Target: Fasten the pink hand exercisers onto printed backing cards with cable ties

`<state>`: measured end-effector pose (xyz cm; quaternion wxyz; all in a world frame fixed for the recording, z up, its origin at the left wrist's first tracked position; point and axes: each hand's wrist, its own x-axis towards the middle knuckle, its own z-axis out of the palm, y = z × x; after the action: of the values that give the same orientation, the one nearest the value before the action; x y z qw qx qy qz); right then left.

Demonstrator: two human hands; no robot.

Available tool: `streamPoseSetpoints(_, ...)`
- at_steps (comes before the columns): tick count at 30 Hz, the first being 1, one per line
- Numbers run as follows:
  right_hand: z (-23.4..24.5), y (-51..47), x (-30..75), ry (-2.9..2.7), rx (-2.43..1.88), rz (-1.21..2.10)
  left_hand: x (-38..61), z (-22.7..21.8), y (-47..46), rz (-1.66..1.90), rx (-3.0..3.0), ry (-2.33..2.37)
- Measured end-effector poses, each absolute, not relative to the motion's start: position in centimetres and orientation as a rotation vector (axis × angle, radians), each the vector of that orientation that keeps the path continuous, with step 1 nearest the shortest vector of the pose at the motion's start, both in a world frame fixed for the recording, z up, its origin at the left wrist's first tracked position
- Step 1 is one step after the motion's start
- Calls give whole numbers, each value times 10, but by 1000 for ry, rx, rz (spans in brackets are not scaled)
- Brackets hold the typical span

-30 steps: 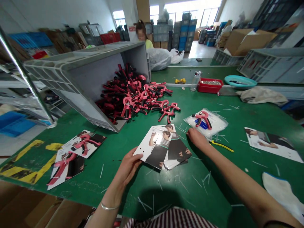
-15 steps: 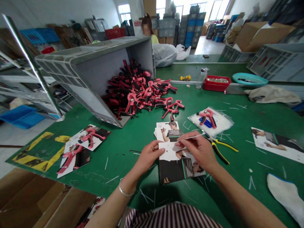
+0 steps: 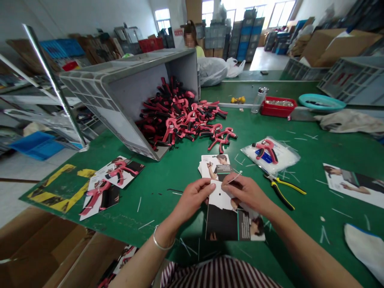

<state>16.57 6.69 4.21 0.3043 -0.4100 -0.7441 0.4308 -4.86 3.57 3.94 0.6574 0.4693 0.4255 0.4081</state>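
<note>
Nearest, at 6 o'clock, a striped garment (image 3: pixel 219 276) lies at the lower edge of the view. The left hand (image 3: pixel 192 196), a metal bangle (image 3: pixel 162 240) on its wrist, grips the edge of a printed card (image 3: pixel 223 224). The right hand (image 3: pixel 246 193) is also closed at the card, its fingers pinching a thin white plastic strip (image 3: pixel 234 177) that points toward 1 o'clock. The card is held at centre, its lower end over the green worktop (image 3: pixel 156 210).

At 12 o'clock, just beyond the hands, lies a small stack of cards (image 3: pixel 215 167). At 2 o'clock are yellow-and-black pliers (image 3: pixel 280 192) and a bagged pink hand gripper (image 3: pixel 265 151). At 9 o'clock, two pink hand grippers (image 3: pixel 97 196) lie on cards.

Farther off, at 11 o'clock, a pile of pink-and-black hand grippers (image 3: pixel 177 120) spills from a tipped grey crate (image 3: pixel 120 90). At 1 o'clock stand a red tray (image 3: pixel 277 107) and a teal dish (image 3: pixel 321 102). Far away, a co-worker (image 3: pixel 195 44) stands behind the crate.
</note>
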Motion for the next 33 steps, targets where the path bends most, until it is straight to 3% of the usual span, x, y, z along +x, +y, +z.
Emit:
streamPoseSetpoints(8,34,64,161,-1533,-1082,1625,-50,11,27,887,1120,1047)
streamPoseSetpoints(13,32,68,167,-1556,-1103,1598,-68,15,16,847,1457,1164)
streamPoseSetpoints(24,23,75,155,-1330,-1087,1780,-78,32,0,807,1634,908)
streamPoseSetpoints(29,19,69,154,-1222,-1067,1908,-63,19,9,1007,1679,1144)
streamPoseSetpoints(33,20,67,151,-1363,-1058,1874,-52,10,16,969,1645,1231)
